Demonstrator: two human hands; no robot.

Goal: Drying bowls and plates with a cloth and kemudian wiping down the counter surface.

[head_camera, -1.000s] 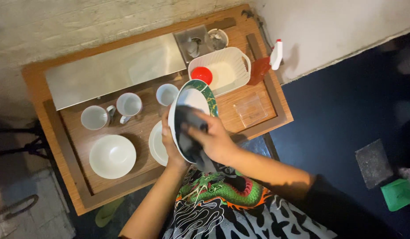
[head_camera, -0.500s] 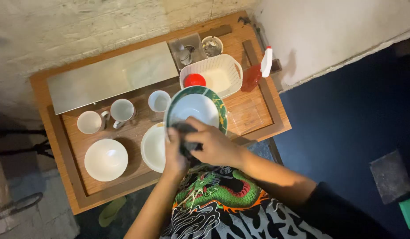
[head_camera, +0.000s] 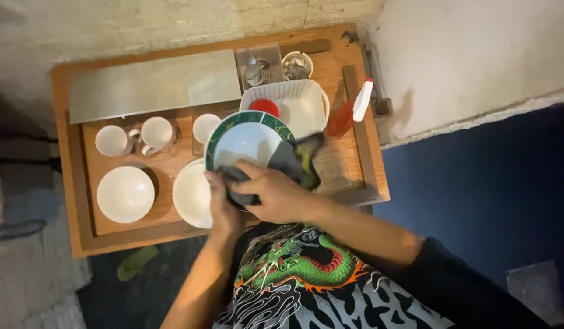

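Right hand fingers pressed together, pinching dark cloth against lower rim of green-rimmed plate, frame centre. Left hand fingers curled on the plate's lower left edge, steadying it. Plate face lies up-frame from both hands, over the wooden tray; cloth trails right.

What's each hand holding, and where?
Left hand grips the green-rimmed plate at its near rim; right hand presses a dark cloth on it.
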